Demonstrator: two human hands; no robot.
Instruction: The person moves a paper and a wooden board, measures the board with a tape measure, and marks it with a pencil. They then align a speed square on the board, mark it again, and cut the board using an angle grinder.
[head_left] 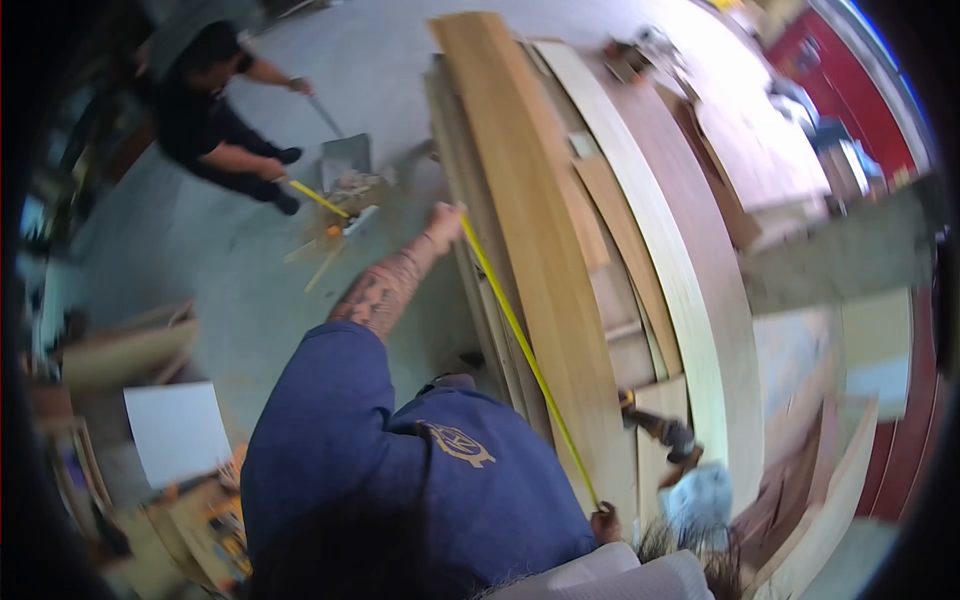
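My left hand point(446, 224), at the end of a stretched-out tattooed arm, is closed on the far end of a yellow tape measure point(527, 350). The blade runs taut along a long wooden board point(520, 140) on top of a stack. At the near end of the tape, my right hand point(605, 522) shows only in part, its fingers closed around that end. My blue shirt hides the right arm. A cordless drill point(665, 430) lies on the boards to the right of the tape, with a light blue cloth point(698, 497) beside it.
A person in black point(205, 110) stands at the upper left, holding a yellow-handled brush and a long-handled dustpan point(346, 155) over debris on the floor. A pale strip point(640, 150) lies along the stack. A white panel point(178, 432) is at the lower left.
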